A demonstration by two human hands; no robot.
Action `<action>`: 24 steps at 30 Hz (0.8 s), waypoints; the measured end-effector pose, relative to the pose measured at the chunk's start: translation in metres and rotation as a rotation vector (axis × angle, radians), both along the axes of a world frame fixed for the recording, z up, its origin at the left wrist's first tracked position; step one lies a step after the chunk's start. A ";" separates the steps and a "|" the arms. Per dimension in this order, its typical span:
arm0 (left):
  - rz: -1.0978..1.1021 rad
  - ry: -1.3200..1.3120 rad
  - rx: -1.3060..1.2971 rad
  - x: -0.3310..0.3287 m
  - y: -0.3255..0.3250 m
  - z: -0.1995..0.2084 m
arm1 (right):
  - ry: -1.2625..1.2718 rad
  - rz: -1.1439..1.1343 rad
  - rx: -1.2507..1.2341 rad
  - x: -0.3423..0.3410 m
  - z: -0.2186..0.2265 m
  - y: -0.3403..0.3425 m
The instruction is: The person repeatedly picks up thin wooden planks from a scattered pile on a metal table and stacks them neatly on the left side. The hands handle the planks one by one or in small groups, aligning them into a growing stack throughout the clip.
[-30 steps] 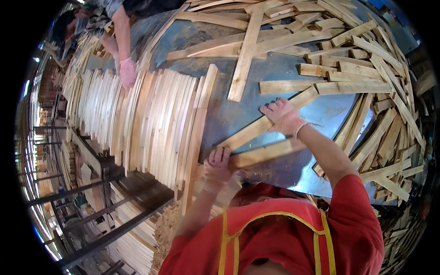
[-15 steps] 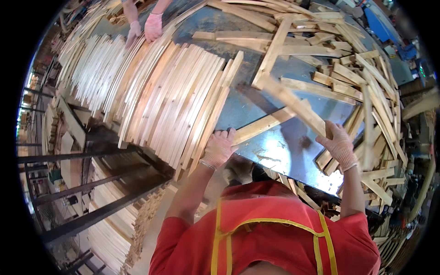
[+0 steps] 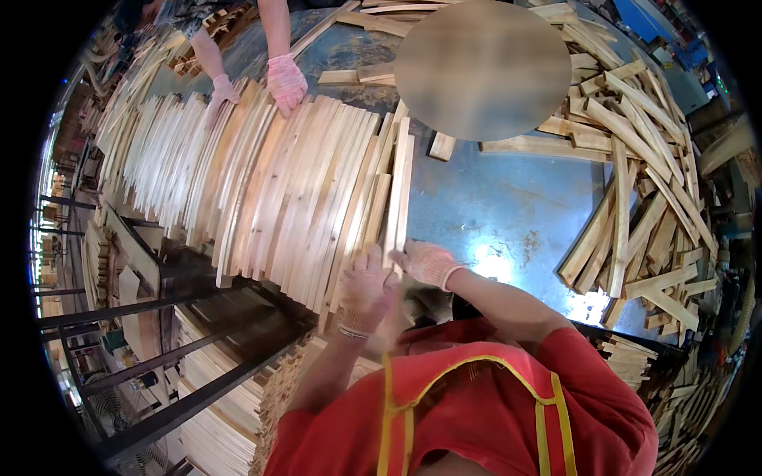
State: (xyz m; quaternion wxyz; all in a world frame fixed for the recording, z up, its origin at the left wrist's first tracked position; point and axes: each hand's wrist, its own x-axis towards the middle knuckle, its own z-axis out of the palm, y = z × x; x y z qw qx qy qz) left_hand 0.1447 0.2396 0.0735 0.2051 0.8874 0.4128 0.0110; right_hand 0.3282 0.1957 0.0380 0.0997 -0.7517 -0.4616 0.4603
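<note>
At the right end of a long row of wooden strips (image 3: 309, 190), set side by side, my right hand (image 3: 429, 262) in a pale glove closes on the near end of a wooden strip (image 3: 402, 186). This strip lies lengthwise along the row. Just left of it, my left hand (image 3: 367, 293), gloved too, is at the near ends of the row's last strips. Its fingers are smeared by motion, so whether they grip anything is unclear. A shorter strip (image 3: 378, 208) lies just above my left hand.
A co-worker's two gloved hands (image 3: 287, 83) rest on the row's far side. On the blue-grey metal table (image 3: 508, 206), loose wooden pieces (image 3: 651, 214) are heaped at the right. A blurred round patch hides part of the table's far side. Dark metal bars (image 3: 190, 397) stand at lower left.
My right hand has come left from the loose pieces, and the board it held there no longer shows in it. The slanting strip by my left hand now lies along the row. The view has shifted slightly.
</note>
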 end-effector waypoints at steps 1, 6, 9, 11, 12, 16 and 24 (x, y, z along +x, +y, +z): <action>0.008 0.013 0.091 0.001 0.002 -0.008 | 0.030 0.204 0.055 0.006 -0.001 0.008; 0.066 0.159 0.304 0.016 0.003 -0.043 | -0.193 0.436 0.645 0.105 -0.014 0.065; 0.101 0.210 0.363 0.027 0.003 -0.056 | -0.412 -0.348 0.383 0.171 0.020 0.123; 0.084 0.233 0.372 0.038 0.006 -0.060 | -0.480 -0.594 0.423 0.195 0.024 0.149; 0.070 0.244 0.375 0.036 0.007 -0.060 | -0.534 -0.595 0.417 0.200 0.017 0.161; 0.044 0.278 0.332 0.031 0.012 -0.062 | -0.514 -0.534 0.559 0.221 -0.031 0.144; 0.000 0.275 0.423 0.032 0.023 -0.086 | -0.251 -0.568 0.566 0.141 -0.025 -0.018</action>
